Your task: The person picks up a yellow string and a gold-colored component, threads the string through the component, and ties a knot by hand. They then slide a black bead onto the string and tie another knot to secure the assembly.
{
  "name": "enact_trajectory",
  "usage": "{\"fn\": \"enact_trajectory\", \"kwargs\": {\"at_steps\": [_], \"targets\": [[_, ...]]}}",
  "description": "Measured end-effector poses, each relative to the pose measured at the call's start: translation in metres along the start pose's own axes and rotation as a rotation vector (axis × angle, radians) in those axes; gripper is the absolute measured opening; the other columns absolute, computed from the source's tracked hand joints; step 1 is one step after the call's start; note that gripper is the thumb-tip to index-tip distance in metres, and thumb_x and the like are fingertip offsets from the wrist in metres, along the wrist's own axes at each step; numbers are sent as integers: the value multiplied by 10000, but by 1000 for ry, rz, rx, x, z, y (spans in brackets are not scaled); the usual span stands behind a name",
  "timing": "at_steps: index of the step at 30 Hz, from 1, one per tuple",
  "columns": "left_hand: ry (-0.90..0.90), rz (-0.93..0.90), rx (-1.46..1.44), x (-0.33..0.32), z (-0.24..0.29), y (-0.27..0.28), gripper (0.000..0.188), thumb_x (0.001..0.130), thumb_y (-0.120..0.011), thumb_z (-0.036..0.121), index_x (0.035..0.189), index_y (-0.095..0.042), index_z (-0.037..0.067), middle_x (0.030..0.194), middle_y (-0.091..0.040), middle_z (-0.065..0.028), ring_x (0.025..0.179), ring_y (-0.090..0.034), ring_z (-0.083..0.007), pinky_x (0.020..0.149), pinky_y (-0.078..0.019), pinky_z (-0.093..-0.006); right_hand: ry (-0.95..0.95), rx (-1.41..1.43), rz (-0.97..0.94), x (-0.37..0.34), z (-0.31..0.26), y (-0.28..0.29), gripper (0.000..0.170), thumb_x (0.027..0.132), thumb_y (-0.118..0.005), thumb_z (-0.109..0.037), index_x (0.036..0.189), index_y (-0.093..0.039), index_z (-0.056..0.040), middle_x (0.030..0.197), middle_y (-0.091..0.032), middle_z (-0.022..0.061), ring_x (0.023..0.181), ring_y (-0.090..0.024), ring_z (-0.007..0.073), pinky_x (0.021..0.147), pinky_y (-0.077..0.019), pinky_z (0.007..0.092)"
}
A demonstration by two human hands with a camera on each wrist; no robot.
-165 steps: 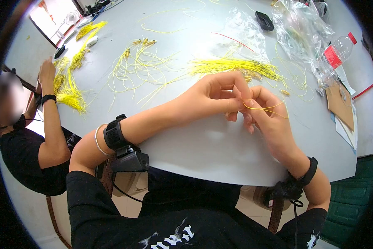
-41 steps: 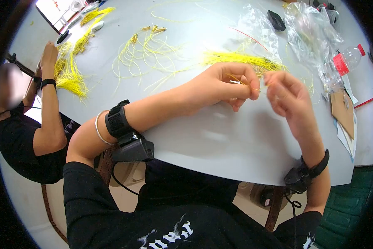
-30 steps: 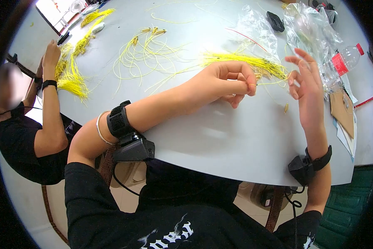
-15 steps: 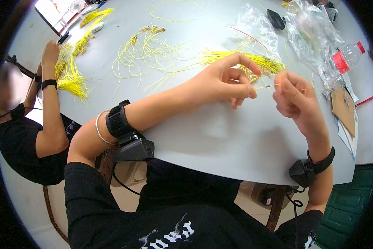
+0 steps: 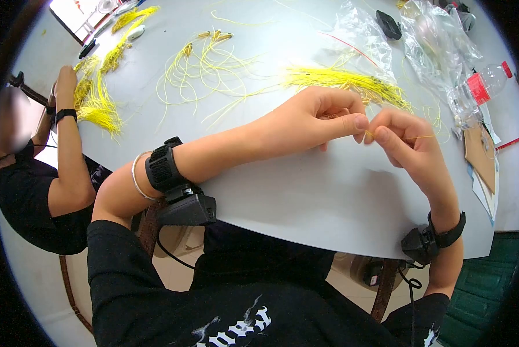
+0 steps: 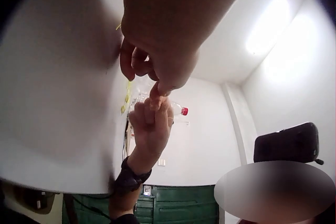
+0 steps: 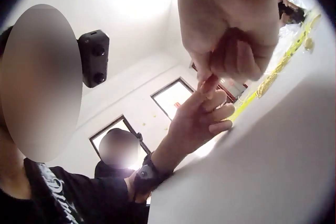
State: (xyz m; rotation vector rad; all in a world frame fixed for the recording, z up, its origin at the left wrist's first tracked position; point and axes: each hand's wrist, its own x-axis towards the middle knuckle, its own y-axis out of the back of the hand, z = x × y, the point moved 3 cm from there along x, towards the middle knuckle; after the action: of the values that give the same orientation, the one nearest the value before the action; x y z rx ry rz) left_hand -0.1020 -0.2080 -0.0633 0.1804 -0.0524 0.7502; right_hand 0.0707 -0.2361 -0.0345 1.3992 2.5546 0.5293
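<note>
The left hand (image 5: 323, 120) and the right hand (image 5: 410, 143) meet at the fingertips above the worktop (image 5: 306, 196), the 2 of them pinching a fine yellow thread (image 5: 423, 137) that trails across the right palm side. Just beyond lies a thick bundle of yellow threads (image 5: 343, 80), with looped threads (image 5: 204, 75) to its left and a clear bottle (image 5: 492, 82) to its right.

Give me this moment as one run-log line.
left hand: pinching yellow thread | right hand: pinching same thread | hands: close together | yellow bundle: on table beyond hands
</note>
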Motion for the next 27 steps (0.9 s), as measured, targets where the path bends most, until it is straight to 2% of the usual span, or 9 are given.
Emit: {"fn": "enact_trajectory", "kwargs": {"at_steps": [3, 6, 7, 10, 12, 15, 21, 24, 27], "targets": [[-63, -8, 201, 1, -1, -1, 273, 923, -487, 330, 839, -571, 84, 763, -544, 39, 596, -428, -24, 512, -367, -170, -238, 142, -339, -8, -7, 2, 291, 925, -485, -290, 961, -595, -23, 563, -383, -82, 476, -320, 0, 410, -230, 165], [-28, 104, 8, 0, 6, -2, 333, 915, -472, 353, 770, -591, 79, 584, -407, 46, 529, -370, -41, 467, -342, -212, -145, 559, -58, -8, -9, -5, 341, 932, -460, -308, 1040, -604, -17, 542, -346, -85, 467, -306, 4, 406, -228, 170], [-21, 88, -12, -1, 6, -1, 343, 929, -441, 356, 792, -585, 77, 575, -403, 46, 512, -371, -39, 463, -333, -200, -137, 632, 135, -5, -9, -7, 338, 936, -454, -287, 1114, -596, -36, 525, -313, -87, 447, -283, 9, 401, -226, 177], [-11, 58, -1, -1, 5, 2, 375, 960, -368, 361, 838, -572, 71, 542, -368, 48, 476, -371, -34, 453, -315, -182, 1, 126, 328, 0, -4, 0, 319, 941, -451, -252, 1150, -585, -51, 533, -316, -95, 453, -280, 10, 409, -227, 176], [-9, 59, 95, 0, 5, 0, 388, 966, -347, 356, 841, -575, 67, 514, -313, 53, 469, -365, -33, 452, -314, -195, 41, -179, 363, 0, -7, 1, 238, 892, -522, -127, 1108, -607, -73, 530, -344, -60, 458, -319, 30, 421, -251, 198], [9, 2, 111, 0, 5, -3, 374, 970, -343, 331, 867, -586, 66, 537, -410, 38, 488, -411, -42, 481, -358, -197, 194, -572, 425, -1, -9, -4, 278, 802, -594, -9, 1068, -611, -86, 530, -374, 5, 449, -364, 80, 432, -291, 237], [92, 1, 94, 0, 4, -7, 299, 975, -314, 215, 1151, -499, 59, 828, -646, -43, 701, -559, -87, 638, -453, -214, 293, -687, 462, -1, -11, -4, 272, 801, -593, -14, 1068, -596, -66, 593, -505, 90, 479, -450, 148, 462, -360, 263], [41, -82, 193, -1, 1, -8, 301, 967, -302, 143, 1226, -436, 72, 940, -640, -66, 772, -567, -100, 676, -456, -227, 165, -637, 475, 0, -14, -1, 183, 807, -582, -16, 989, -597, -30, 629, -534, 115, 486, -476, 177, 469, -378, 280], [18, -85, 177, -2, 2, -10, 287, 958, -306, 98, 1186, -478, 72, 943, -624, -52, 776, -558, -91, 696, -456, -225, 291, -668, 480, 1, -3, 5, 54, 813, -583, -36, 843, -560, 3, 591, -480, 96, 467, -443, 184, 463, -366, 296]]}}
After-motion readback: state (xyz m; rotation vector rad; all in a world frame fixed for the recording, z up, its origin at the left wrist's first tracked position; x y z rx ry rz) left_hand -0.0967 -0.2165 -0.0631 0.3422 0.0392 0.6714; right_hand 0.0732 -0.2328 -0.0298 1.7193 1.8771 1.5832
